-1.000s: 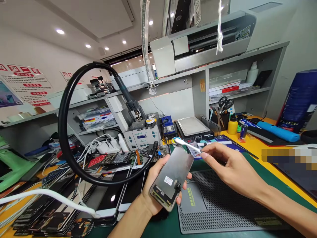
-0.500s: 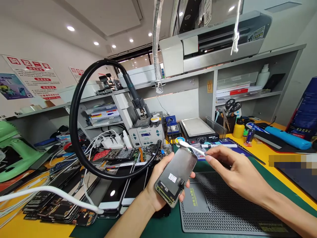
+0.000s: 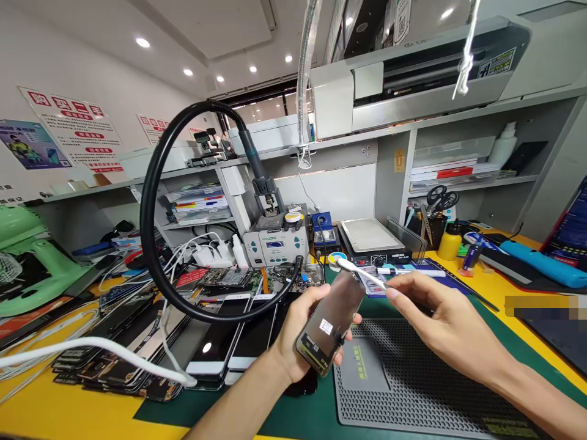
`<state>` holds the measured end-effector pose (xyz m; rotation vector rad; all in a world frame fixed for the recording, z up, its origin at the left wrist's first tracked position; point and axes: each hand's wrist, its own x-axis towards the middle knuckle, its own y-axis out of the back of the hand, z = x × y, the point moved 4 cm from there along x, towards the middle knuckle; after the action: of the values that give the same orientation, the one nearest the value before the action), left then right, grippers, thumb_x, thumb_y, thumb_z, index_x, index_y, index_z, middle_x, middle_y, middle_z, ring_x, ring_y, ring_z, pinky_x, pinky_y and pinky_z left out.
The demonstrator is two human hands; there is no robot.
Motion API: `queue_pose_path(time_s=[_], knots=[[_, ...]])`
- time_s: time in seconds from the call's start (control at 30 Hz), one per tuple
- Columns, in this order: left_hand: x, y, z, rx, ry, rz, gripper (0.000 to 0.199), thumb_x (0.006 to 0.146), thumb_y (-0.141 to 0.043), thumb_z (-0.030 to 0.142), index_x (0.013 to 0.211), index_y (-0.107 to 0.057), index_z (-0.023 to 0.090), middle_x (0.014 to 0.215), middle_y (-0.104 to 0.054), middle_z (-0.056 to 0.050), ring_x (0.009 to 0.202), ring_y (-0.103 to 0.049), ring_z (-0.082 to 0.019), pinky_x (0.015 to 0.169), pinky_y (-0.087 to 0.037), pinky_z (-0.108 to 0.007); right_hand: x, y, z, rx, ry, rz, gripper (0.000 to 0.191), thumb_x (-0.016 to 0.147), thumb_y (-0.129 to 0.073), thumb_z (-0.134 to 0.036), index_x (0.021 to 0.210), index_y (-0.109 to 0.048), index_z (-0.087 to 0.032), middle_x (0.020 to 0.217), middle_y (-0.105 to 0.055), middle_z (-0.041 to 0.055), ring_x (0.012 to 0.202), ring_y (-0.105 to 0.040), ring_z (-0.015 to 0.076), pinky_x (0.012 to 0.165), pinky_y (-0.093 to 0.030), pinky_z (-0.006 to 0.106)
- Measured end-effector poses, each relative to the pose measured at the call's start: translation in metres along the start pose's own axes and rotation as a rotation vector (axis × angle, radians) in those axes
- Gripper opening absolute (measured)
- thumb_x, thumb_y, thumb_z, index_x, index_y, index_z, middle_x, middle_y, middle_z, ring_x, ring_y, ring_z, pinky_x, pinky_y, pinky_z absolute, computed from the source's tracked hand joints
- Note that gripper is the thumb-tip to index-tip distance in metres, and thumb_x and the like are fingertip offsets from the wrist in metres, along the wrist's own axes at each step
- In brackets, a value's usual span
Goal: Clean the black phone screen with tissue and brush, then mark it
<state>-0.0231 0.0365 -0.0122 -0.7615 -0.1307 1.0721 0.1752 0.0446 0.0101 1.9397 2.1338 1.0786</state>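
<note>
My left hand [image 3: 300, 330] is closed around a phone screen [image 3: 337, 308], with its dark back facing me. A small white label, a black flex cable and connectors show on its lower part. In my right hand [image 3: 435, 318], thumb and fingers pinch the end of a slim white toothbrush [image 3: 362, 275]. Its head lies at the top edge of the phone screen; whether the bristles touch cannot be made out. Both hands are above the grey perforated mat [image 3: 431, 373] and the green mat [image 3: 316, 415].
Stacked phone parts [image 3: 110, 360] and white-framed phones [image 3: 220, 336] lie at the left, below a looped black hose [image 3: 147, 214]. Behind stand a rework station [image 3: 277, 244] and a flat heating plate [image 3: 373, 235]. A yellow bottle [image 3: 449, 241] stands at the right.
The whole view has shifted slightly, so the bench appears further right. The phone screen has tilted a little, and its back looks browner. Both hands keep their grips.
</note>
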Motion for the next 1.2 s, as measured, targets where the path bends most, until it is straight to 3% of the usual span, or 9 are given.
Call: queue_pose_path(time_s=[0.13, 0.23, 0.33, 0.47, 0.6, 0.8, 0.93, 1.1, 1.2], knots=[[-0.001, 0.001, 0.002, 0.098, -0.089, 0.073, 0.052, 0.089, -0.052, 0.048, 0.12, -0.063, 0.007, 0.089, -0.068, -0.013, 0.063, -0.06, -0.015, 0.039, -0.05, -0.021, 0.0, -0.002, 0.001, 0.0, 0.015, -0.055, 0.024, 0.094, -0.055, -0.047, 0.1, -0.062, -0.025, 0.092, -0.07, -0.0003, 0.08, -0.064, 0.0174, 0.069, -0.049, 0.027], [-0.001, 0.0, 0.003, 0.103, -0.086, 0.086, 0.052, 0.088, -0.055, 0.048, 0.12, -0.063, 0.007, 0.09, -0.068, -0.013, 0.062, -0.06, -0.015, 0.04, -0.051, -0.022, 0.001, 0.001, 0.001, 0.004, -0.009, 0.01, 0.025, 0.093, -0.055, -0.048, 0.1, -0.062, -0.024, 0.09, -0.071, 0.0, 0.078, -0.064, 0.0171, 0.068, -0.05, 0.027], [0.0, 0.001, 0.003, 0.029, -0.038, 0.049, 0.056, 0.088, -0.052, 0.05, 0.121, -0.062, 0.007, 0.092, -0.068, -0.013, 0.064, -0.06, -0.015, 0.04, -0.052, -0.023, 0.0, 0.002, -0.004, 0.026, 0.022, 0.014, 0.024, 0.093, -0.056, -0.047, 0.099, -0.063, -0.024, 0.085, -0.07, -0.0009, 0.074, -0.063, 0.0157, 0.064, -0.049, 0.025], [0.001, 0.0, 0.005, -0.055, 0.027, -0.056, 0.062, 0.089, -0.046, 0.054, 0.117, -0.063, 0.001, 0.093, -0.065, -0.014, 0.064, -0.06, -0.017, 0.038, -0.049, -0.024, -0.003, -0.008, -0.01, 0.01, 0.097, -0.161, 0.021, 0.095, -0.054, -0.044, 0.099, -0.064, -0.026, 0.094, -0.071, -0.0004, 0.082, -0.065, 0.0161, 0.07, -0.052, 0.025], [0.001, -0.002, 0.005, -0.11, 0.086, -0.175, 0.069, 0.09, -0.042, 0.059, 0.126, -0.059, 0.003, 0.096, -0.065, -0.015, 0.065, -0.061, -0.017, 0.039, -0.047, -0.023, -0.004, -0.007, -0.004, -0.046, 0.037, -0.096, 0.023, 0.095, -0.053, -0.046, 0.102, -0.063, -0.027, 0.098, -0.07, 0.0, 0.084, -0.064, 0.0169, 0.066, -0.052, 0.025], [0.002, -0.001, 0.001, -0.165, 0.161, -0.215, 0.068, 0.09, -0.043, 0.06, 0.122, -0.06, 0.002, 0.092, -0.066, -0.015, 0.064, -0.061, -0.018, 0.038, -0.044, -0.024, -0.006, -0.012, -0.006, -0.059, 0.091, -0.195, 0.022, 0.095, -0.053, -0.046, 0.103, -0.064, -0.028, 0.103, -0.07, 0.0007, 0.089, -0.065, 0.018, 0.071, -0.054, 0.025], [0.003, 0.001, 0.0, -0.174, 0.194, -0.227, 0.066, 0.09, -0.04, 0.059, 0.12, -0.061, 0.004, 0.094, -0.068, -0.015, 0.064, -0.062, -0.019, 0.038, -0.044, -0.026, -0.009, -0.015, -0.008, -0.062, 0.09, -0.171, 0.021, 0.094, -0.054, -0.045, 0.104, -0.063, -0.029, 0.102, -0.07, 0.0006, 0.088, -0.065, 0.0177, 0.073, -0.056, 0.025], [0.005, 0.005, -0.001, -0.088, 0.188, -0.186, 0.062, 0.09, -0.042, 0.057, 0.11, -0.065, 0.003, 0.074, -0.068, -0.012, 0.058, -0.063, -0.019, 0.04, -0.046, -0.027, -0.017, -0.028, -0.012, -0.04, 0.152, -0.282, 0.017, 0.095, -0.055, -0.041, 0.106, -0.063, -0.03, 0.101, -0.07, 0.0002, 0.085, -0.067, 0.0164, 0.073, -0.057, 0.023], [0.006, 0.005, -0.004, -0.071, 0.211, -0.217, 0.062, 0.091, -0.038, 0.057, 0.107, -0.067, 0.004, 0.078, -0.069, -0.014, 0.058, -0.062, -0.018, 0.041, -0.047, -0.027, -0.018, -0.027, -0.012, -0.052, 0.167, -0.201, 0.018, 0.094, -0.056, -0.04, 0.106, -0.063, -0.029, 0.1, -0.071, 0.0017, 0.085, -0.068, 0.0178, 0.074, -0.057, 0.024]])
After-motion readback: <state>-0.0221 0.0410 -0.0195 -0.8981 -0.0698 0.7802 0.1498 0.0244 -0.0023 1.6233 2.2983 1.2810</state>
